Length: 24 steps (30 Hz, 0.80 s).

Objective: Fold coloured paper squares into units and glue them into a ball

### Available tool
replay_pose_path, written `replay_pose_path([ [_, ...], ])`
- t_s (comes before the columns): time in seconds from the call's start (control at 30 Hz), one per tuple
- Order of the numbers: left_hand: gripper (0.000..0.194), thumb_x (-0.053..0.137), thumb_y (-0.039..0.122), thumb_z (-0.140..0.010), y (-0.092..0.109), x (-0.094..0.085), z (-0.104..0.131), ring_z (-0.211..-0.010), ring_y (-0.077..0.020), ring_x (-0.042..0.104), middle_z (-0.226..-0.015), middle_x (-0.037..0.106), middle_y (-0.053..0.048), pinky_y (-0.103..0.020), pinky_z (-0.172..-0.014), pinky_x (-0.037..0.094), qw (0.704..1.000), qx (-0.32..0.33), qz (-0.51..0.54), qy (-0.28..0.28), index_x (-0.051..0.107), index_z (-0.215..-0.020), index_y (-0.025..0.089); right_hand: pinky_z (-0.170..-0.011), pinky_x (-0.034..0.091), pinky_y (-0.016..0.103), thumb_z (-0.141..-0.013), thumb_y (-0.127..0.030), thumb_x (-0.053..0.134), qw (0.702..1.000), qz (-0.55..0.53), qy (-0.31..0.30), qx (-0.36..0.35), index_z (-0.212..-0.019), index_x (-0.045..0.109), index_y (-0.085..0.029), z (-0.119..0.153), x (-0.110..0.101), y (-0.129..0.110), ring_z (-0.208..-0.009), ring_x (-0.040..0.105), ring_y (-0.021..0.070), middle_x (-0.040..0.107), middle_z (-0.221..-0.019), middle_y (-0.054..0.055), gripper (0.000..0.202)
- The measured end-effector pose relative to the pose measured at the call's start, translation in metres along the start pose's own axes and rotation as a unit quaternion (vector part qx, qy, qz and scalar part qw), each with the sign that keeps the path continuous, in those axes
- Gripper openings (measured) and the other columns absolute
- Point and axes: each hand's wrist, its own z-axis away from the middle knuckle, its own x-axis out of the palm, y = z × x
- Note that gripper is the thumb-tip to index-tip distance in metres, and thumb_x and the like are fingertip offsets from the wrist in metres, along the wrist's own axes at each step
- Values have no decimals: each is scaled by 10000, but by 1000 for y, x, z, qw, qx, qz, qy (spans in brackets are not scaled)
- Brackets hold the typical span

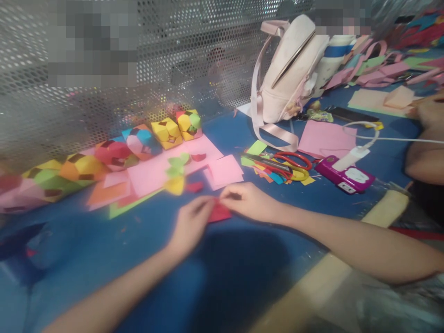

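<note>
Both of my hands meet at a small red piece of paper (219,212) just above the blue table. My left hand (192,219) pinches its left edge, thumb and fingers pressed together. My right hand (248,201) grips the top of the same paper, its fingers curled in. Part of the paper is hidden behind the fingers, so its exact fold cannot be told. Just beyond lie small folded pieces in green (178,163), yellow (174,185) and red (194,187). A stack of pink paper squares (225,171) lies beyond my hands.
Folded paper balls (83,167) line the metal mesh wall at left. Scissors (270,166) lie on paper scraps, beside a purple power strip (345,175) with a white cable. A pale backpack (287,69) stands behind. Another person's arm (426,148) is at right; a dark blue tool (22,254), blurred, at left.
</note>
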Motion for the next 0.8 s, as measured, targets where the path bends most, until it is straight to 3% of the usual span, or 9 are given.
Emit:
replay_pose_path([
  [0.2,252,545,364,-819,0,0,0,-842,-184,621,-878,710,-30,-246,-760,448,1000,0,-11,-13,698,-905,184,-590,422,209,-754,-115,551,995,71,28,-67,-697,603,-154,2,4,1,-610,553,108,632,-660,-1,86],
  [0.5,219,560,361,-818,2,1,2,-818,-168,619,-897,704,-24,-231,-756,443,999,19,-30,-26,677,-872,184,-568,393,188,-699,-50,570,987,112,41,-103,-653,560,-150,2,5,2,-575,521,89,592,-623,-11,111],
  [0.8,260,533,370,-835,2,1,2,-854,-174,619,-943,706,-31,-239,-793,443,999,12,-33,-19,689,-923,182,-560,383,188,-737,-76,559,992,108,22,-65,-671,567,-152,2,5,-1,-584,524,91,598,-637,-9,101],
])
